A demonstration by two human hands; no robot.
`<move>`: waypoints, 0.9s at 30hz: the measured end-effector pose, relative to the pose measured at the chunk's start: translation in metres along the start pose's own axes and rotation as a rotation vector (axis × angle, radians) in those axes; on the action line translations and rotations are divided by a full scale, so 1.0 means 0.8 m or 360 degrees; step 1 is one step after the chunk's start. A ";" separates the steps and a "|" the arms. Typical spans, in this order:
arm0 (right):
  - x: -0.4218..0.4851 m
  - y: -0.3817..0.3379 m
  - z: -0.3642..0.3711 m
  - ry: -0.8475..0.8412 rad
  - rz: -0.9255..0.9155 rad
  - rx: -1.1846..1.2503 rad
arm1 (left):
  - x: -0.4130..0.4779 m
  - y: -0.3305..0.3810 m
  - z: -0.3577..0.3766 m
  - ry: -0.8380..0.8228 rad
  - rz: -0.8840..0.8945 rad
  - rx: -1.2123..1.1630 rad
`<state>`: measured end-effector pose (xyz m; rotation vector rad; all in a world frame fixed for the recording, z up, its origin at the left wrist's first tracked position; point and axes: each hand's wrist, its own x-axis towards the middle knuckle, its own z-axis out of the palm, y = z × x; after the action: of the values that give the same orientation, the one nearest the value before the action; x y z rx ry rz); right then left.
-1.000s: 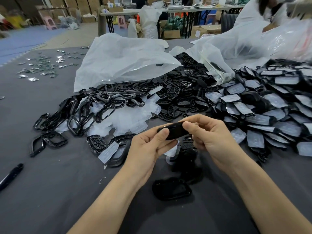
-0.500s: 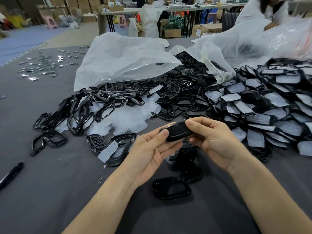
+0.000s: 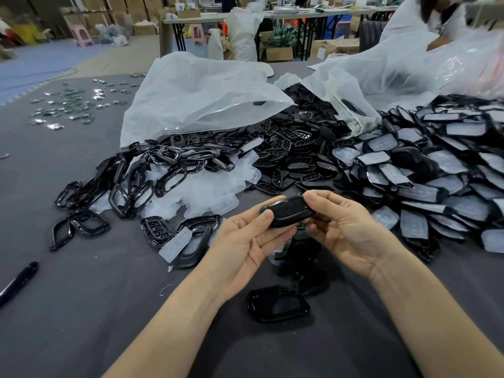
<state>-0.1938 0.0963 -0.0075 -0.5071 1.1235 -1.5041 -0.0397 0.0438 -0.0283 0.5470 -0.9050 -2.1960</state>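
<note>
Black key-fob shell [image 3: 289, 211] at frame centre, held above grey table [image 3: 81, 309]; left hand [image 3: 245, 241] pinches its left end w/ thumb on top; right hand [image 3: 346, 230] grips right end, fingers curled round; open shell half [image 3: 276, 304] lies lower centre, below both.

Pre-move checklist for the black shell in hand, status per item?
1. Black shell pinched at both ends, left hand and right hand: ok.
2. Shell held off the table: ok.
3. Shell seam fully closed all round: cannot tell, the fingers cover the ends.
4. Black cover lying on the table just below the hands, likely in easy reach: ok.
5. Translucent pads piled ahead and left of the hands, in view: ok.
</note>
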 end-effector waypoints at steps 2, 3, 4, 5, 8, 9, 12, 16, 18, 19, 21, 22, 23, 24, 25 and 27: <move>-0.001 -0.001 0.000 -0.0006 -0.0005 -0.0007 | 0.000 0.000 -0.001 0.0001 0.0009 0.0000; -0.001 -0.001 -0.001 -0.0008 -0.0012 -0.0011 | 0.000 0.000 -0.001 -0.0001 0.0015 -0.0004; -0.001 -0.001 -0.001 -0.0009 -0.0020 -0.0020 | 0.000 0.000 -0.001 -0.0004 0.0022 -0.0011; -0.002 -0.002 -0.002 -0.0007 -0.0029 -0.0036 | 0.000 0.000 -0.002 -0.0008 0.0028 -0.0016; -0.002 -0.003 -0.003 0.0006 -0.0052 -0.0128 | 0.000 0.000 -0.002 -0.0016 0.0036 -0.0003; -0.002 -0.002 -0.003 0.0006 -0.0056 -0.0144 | 0.001 0.000 -0.002 -0.0015 0.0036 0.0001; -0.001 -0.003 -0.005 -0.0012 -0.0061 -0.0143 | 0.002 -0.001 -0.002 -0.0015 0.0039 0.0023; 0.001 -0.004 -0.008 -0.0018 -0.0037 -0.0111 | 0.002 -0.001 -0.002 -0.0037 0.0052 0.0044; 0.002 -0.004 -0.009 -0.0046 -0.0043 -0.0083 | 0.002 -0.001 -0.003 -0.0054 0.0059 0.0055; 0.002 -0.004 -0.009 -0.0069 -0.0058 -0.0074 | 0.001 -0.001 -0.004 -0.0063 0.0064 0.0062; 0.001 -0.004 -0.008 -0.0092 -0.0111 -0.0100 | 0.001 0.000 -0.006 -0.0071 0.0080 0.0075; 0.000 -0.004 -0.006 -0.0077 -0.0154 -0.0154 | 0.001 0.000 -0.006 -0.0072 0.0094 0.0078; -0.001 -0.004 -0.005 -0.0050 -0.0209 -0.0236 | 0.002 -0.001 -0.007 -0.0069 0.0113 0.0087; -0.002 -0.004 -0.004 -0.0022 -0.0262 -0.0320 | 0.002 -0.001 -0.008 -0.0062 0.0138 0.0104; -0.003 -0.004 -0.004 -0.0009 -0.0304 -0.0390 | 0.003 -0.002 -0.009 -0.0048 0.0169 0.0127; -0.005 -0.006 -0.003 -0.0013 -0.0342 -0.0492 | 0.005 -0.004 -0.010 -0.0010 0.0223 0.0187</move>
<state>-0.1975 0.1006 -0.0032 -0.8682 1.3375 -1.5147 -0.0388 0.0393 -0.0359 0.5163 -1.0484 -2.0296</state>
